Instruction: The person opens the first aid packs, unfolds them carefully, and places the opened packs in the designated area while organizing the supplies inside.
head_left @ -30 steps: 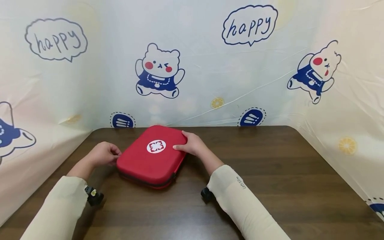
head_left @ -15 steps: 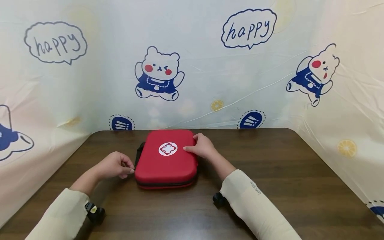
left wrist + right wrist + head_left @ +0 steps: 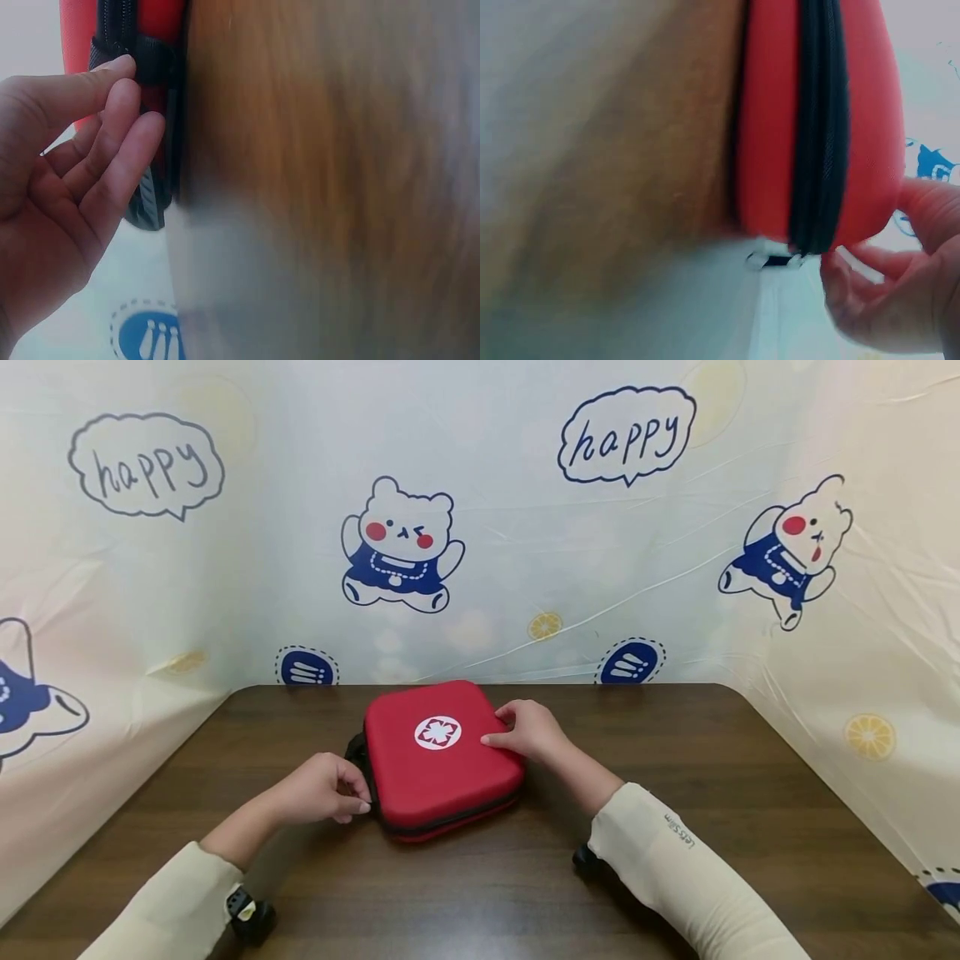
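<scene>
Left hand (image 3: 318, 789): thumb and forefinger are pinching at the left side of the case, close to its near corner; whether they are catching a zip tab or the webbing of the black strap (image 3: 357, 750), the views are not making clear. It is sitting farther right than a second ago.

Red case (image 3: 442, 777), one: resting by the far edge of the tabletop (image 3: 675, 760), just left of that edge's middle. Since a second ago it is showing a shift to the right and a counterclockwise turn — its near edge is now slanting away toward the right, and the strap is coming into sight. Lid and base are meeting along the black zip (image 3: 821, 150) on the side facing the right wrist camera, a metal pull (image 3: 776, 261) hanging at its end. By judgement, the hands are repositioning a closed case, the right one probably guiding.

Right hand (image 3: 532, 731): gripping the case's right side, thumb lying on the lid, fingers curling at the edge; likewise farther right than before.

Markings, left to right: left speech bubble (image 3: 146, 467) on the backdrop, reading "happy"; oval emblem (image 3: 438, 732) on the lid, white and red, showing no legible lettering; right speech bubble (image 3: 628, 437), also reading "happy"; right sleeve (image 3: 675, 868), carrying small print — apparently "Let'sslim".
</scene>
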The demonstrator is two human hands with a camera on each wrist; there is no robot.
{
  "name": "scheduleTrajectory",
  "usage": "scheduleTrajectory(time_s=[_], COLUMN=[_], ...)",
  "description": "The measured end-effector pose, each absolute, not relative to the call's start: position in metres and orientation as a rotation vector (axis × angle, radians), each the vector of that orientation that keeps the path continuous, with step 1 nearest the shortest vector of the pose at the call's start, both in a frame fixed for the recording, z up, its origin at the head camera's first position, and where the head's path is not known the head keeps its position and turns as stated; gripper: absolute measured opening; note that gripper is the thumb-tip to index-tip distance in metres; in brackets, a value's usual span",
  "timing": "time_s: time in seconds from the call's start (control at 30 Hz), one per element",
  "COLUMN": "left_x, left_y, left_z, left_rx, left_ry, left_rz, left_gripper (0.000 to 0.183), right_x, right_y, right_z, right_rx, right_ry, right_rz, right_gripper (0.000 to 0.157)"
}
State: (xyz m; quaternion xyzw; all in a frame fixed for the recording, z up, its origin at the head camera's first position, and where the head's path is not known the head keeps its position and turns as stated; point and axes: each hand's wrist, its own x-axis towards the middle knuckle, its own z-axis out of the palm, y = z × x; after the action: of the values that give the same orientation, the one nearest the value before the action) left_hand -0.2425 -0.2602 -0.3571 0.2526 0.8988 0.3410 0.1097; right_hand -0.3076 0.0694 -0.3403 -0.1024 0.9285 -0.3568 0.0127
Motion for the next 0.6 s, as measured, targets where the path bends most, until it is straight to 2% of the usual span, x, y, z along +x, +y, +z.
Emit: scheduleTrajectory(time_s=[0.17,0.4,0.6], left_x=[-0.236,-0.229,-0.225], left_y=[-0.243,-0.232,-0.238], left_z=[-0.357,-0.357,-0.356], left_rx=[0.796,0.805,0.833], left_ry=[2.666,2.658,2.691], left_rz=[0.985,0.978,0.956], left_gripper=[0.010,0.010,0.013], right_x=[-0.307,-0.309,-0.309], right_y=[0.071,0.082,0.084], right_z=[-0.331,-0.339,-0.351], right_rx=[-0.313,-0.348,-0.349], right_ry=[2.997,2.804,2.746], right_rz=[-0.870,-0.979,-1.092], right_gripper=[0.046,0.077,0.082])
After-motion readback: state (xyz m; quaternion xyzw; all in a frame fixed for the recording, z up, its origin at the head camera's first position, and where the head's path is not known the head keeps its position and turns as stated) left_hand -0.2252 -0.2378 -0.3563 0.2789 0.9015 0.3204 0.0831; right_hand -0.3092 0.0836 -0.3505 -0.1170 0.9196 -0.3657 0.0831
